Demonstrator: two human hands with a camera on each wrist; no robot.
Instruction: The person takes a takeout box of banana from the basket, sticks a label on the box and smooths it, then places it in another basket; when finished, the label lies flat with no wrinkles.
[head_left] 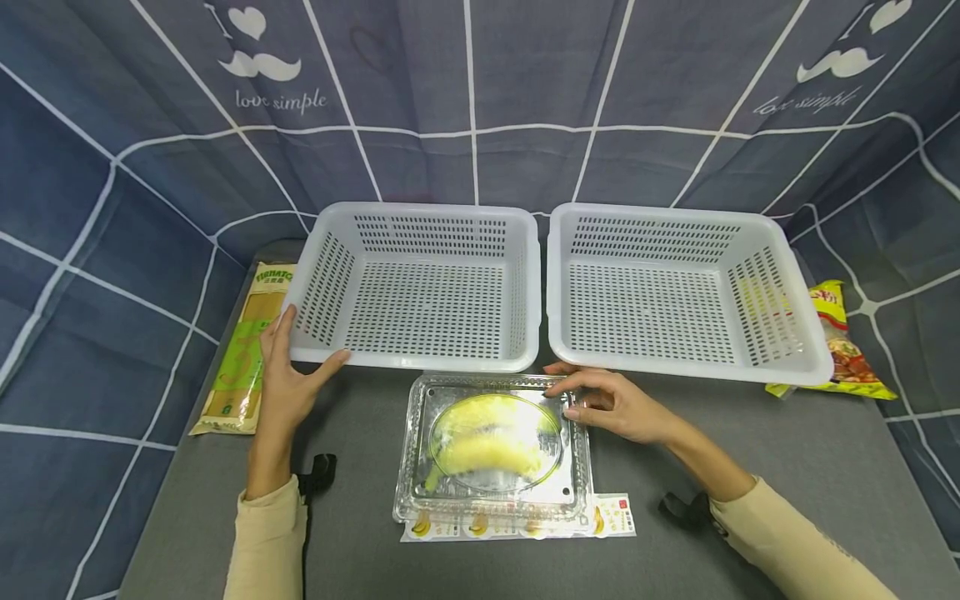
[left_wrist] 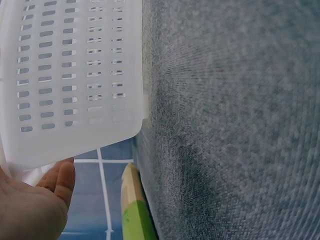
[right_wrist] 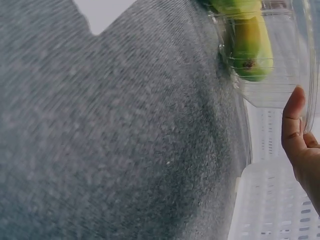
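Observation:
My left hand [head_left: 287, 385] grips the front left corner of the left white basket [head_left: 416, 363], thumb along the front rim and fingers at the left side. In the left wrist view its fingertips [left_wrist: 65, 182] reach under the basket's rim [left_wrist: 75, 145]. At the back right corner of a clear plastic clamshell box [head_left: 410, 450], my right hand [head_left: 618, 406] pinches the edge between thumb and fingers. Yellow-green bananas [head_left: 487, 454] lie inside the box, also showing through its wall in the right wrist view. A printed paper strip [head_left: 617, 515] with banana pictures sticks out under the box's front.
Another white basket [head_left: 682, 367] stands to the right, close beside the left one. A yellow noodle packet [head_left: 243, 354] lies at the far left. Behind the right basket's side is a red and yellow food bag [head_left: 851, 350]. A checked grey-blue cloth [head_left: 420, 75] encloses the grey table [head_left: 480, 575].

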